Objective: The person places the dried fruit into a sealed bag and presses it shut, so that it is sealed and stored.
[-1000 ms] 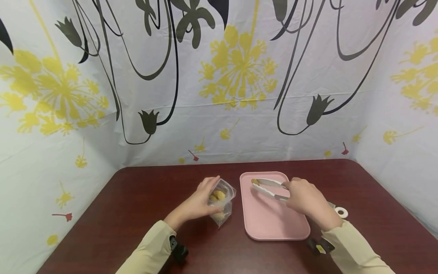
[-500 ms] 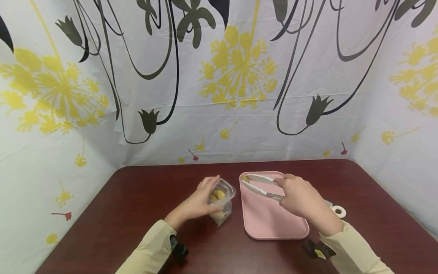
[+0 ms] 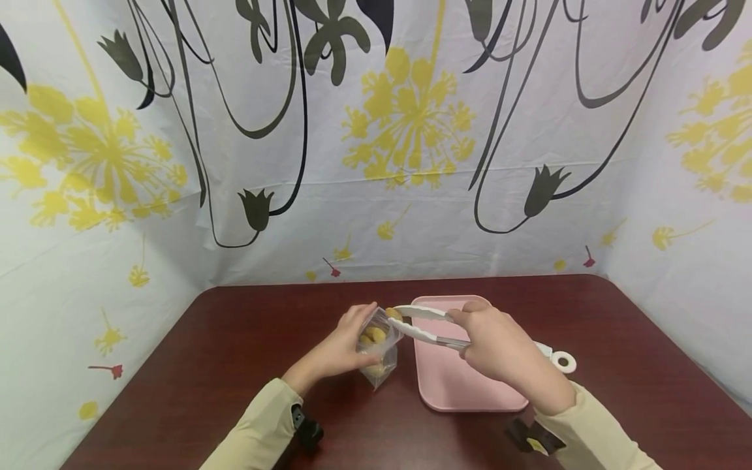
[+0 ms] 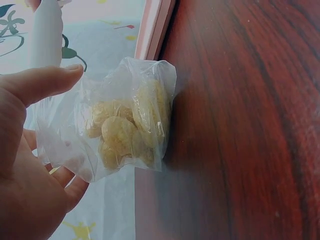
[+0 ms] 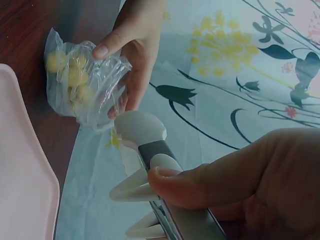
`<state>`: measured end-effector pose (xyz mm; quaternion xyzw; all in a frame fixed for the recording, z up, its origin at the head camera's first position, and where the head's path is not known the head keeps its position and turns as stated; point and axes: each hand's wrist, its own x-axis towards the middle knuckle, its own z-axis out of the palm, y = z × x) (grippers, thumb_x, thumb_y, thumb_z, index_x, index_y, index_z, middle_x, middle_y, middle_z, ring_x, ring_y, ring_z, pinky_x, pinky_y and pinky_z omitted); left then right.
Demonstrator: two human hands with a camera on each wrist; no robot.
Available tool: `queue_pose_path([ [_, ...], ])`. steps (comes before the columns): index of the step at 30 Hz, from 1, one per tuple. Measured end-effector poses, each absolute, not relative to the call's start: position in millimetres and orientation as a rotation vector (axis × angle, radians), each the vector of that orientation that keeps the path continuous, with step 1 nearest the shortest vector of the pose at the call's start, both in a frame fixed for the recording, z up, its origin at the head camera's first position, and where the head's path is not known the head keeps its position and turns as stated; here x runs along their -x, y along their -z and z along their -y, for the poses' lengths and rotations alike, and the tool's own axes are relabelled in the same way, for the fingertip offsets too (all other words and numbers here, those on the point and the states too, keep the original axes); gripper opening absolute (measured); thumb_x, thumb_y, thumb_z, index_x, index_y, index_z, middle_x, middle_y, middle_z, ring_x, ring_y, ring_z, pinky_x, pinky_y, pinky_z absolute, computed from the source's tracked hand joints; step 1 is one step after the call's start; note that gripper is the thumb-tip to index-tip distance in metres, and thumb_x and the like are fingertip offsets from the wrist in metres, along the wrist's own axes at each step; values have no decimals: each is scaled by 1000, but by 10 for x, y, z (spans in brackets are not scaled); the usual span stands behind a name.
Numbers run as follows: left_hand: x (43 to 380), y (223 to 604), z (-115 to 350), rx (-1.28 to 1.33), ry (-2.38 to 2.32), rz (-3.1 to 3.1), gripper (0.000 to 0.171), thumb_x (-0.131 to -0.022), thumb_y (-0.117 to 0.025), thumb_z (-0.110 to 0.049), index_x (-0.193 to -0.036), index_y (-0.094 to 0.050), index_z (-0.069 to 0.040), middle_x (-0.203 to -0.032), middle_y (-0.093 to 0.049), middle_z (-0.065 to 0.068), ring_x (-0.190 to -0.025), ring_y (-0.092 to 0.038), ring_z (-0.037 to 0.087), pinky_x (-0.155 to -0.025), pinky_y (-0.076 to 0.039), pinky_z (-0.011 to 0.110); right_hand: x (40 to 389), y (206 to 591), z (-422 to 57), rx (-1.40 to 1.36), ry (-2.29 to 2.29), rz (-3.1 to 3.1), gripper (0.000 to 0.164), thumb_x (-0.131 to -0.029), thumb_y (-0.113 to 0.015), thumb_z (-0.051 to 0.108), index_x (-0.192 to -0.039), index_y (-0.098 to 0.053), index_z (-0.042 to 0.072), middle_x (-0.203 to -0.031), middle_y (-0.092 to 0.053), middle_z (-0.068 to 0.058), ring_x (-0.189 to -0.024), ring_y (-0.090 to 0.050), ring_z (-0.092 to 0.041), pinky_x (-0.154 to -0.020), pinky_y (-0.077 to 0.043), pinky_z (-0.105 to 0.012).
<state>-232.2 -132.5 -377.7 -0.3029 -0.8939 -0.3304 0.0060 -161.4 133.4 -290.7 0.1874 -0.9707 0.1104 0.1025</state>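
Note:
My left hand (image 3: pixel 337 349) holds a clear plastic bag (image 3: pixel 378 377) upright on the table, thumb on one side of its mouth and fingers on the other. Several yellowish, rounded food pieces (image 4: pixel 120 135) lie inside, their exact kind unclear. My right hand (image 3: pixel 499 343) grips white-tipped kitchen tongs (image 3: pixel 424 313) with a metal shaft. A ring (image 3: pixel 563 362) at their tail sticks out behind the hand. Between the tong tips sits one yellowish piece (image 3: pixel 393 314), right at the bag's upper rim. In the right wrist view, the tong head hides that piece.
A pink tray (image 3: pixel 458 395) lies on the dark red-brown table (image 3: pixel 247 378), under the right hand and tongs. A patterned white cloth (image 3: pixel 376 241) hangs behind and on both sides. Each wrist wears a small black device (image 3: pixel 307 427).
The right hand and tongs have moved left from over the tray to the bag's mouth, carrying the yellowish piece. The left hand and bag have stayed in place.

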Motion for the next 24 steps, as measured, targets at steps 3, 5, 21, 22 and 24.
queue_pose_path([
  [3,2325,3786,1326,961,1032,2782,93,-74,-80,-15,-149,-26,-4,-144,-33,16,-131,-32,32,-102,-39,50,1619,2919,-1299,-598,-319,2848,49,-65,-71,-2,-112,-67,11,-83,-56,-1,-63,-49,-14,-57,-42,-31],
  [5,2325,3788,1328,969,1028,2776,94,-74,-80,-15,-149,-26,-3,-144,-33,16,-131,-32,32,-102,-39,50,1623,2933,-1280,-638,-311,2829,48,-64,-72,-3,-110,-67,11,-78,-54,1,-64,-47,-13,-58,-42,-30],
  [21,2336,3796,1315,982,1030,2742,94,-72,-80,-13,-148,-27,-2,-141,-36,16,-129,-34,32,-102,-38,51,1659,2986,-1215,-729,-305,2789,52,-62,-78,2,-112,-66,12,-83,-56,2,-68,-53,-14,-64,-46,-32],
  [22,2333,3794,1315,983,1031,2741,94,-72,-81,-13,-148,-27,-2,-141,-36,16,-129,-34,32,-102,-38,50,1656,2980,-1216,-732,-307,2788,53,-63,-79,2,-113,-66,11,-84,-57,2,-69,-53,-14,-65,-46,-32],
  [24,2332,3787,1316,984,1033,2742,94,-72,-81,-14,-148,-27,-2,-142,-36,16,-130,-33,32,-102,-38,50,1648,2964,-1222,-730,-315,2791,54,-63,-79,2,-115,-66,10,-86,-58,1,-72,-55,-14,-67,-48,-33],
])
